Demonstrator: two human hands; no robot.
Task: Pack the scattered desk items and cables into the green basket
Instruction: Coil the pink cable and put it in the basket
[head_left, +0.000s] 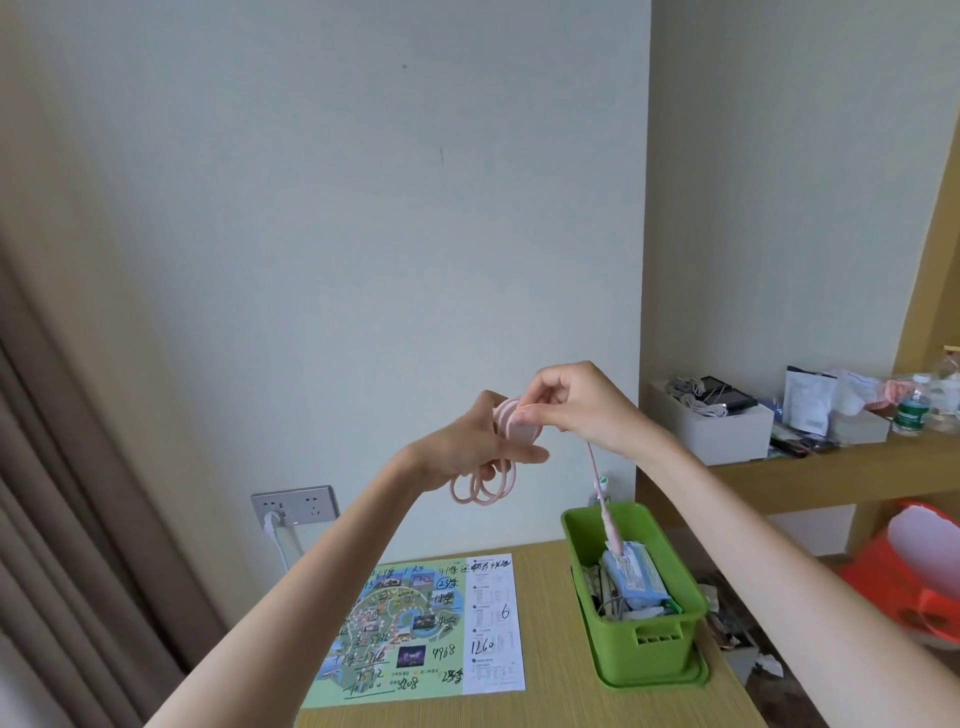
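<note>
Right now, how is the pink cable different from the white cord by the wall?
The pink cable is held up in loops by the left hand and right hand; the white cord hangs from the wall socket. The pink cable has a loose end over the green basket; the white cord is plugged in. Both are thin cables.

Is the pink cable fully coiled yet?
Not fully. The pink cable hangs in loops from the left hand; the right hand pinches a loose tail dangling over the green plastic basket.

Map sheet (426, 629), wall socket (295, 505)
</note>
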